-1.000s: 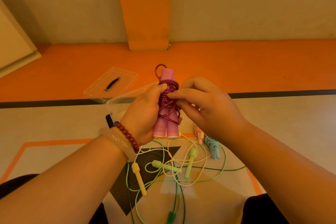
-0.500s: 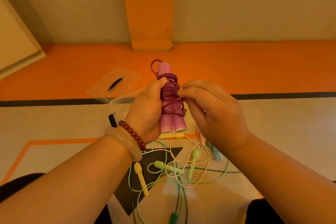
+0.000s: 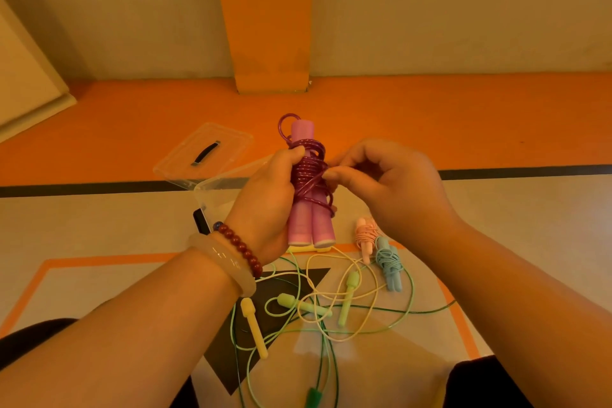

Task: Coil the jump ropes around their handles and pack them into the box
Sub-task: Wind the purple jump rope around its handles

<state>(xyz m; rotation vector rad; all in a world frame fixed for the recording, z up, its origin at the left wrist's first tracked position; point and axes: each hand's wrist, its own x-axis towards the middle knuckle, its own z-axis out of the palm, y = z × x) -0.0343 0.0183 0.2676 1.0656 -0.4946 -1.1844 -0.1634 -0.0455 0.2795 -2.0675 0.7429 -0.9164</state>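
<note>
Left hand (image 3: 265, 205) grips the pink handles (image 3: 309, 225), right hand (image 3: 381, 185) pinches the rope (image 3: 309, 175); if that pinch slips, the coil could spring loose.

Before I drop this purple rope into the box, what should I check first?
1. Handles held together: left hand grips the two pink handles side by side. Ok.
2. Rope wound: purple rope is coiled round the handles. Ok.
3. Rope end secured: right hand pinches the coil, and the end is hidden. Cannot tell.
4. Box open: the lid lies off, beyond it. Ok.
5. Room inside the box: the left hand hides it. Cannot tell.
6. Other ropes coiled: yellow and green ropes lie loose and tangled on the floor. Not ok.
</note>
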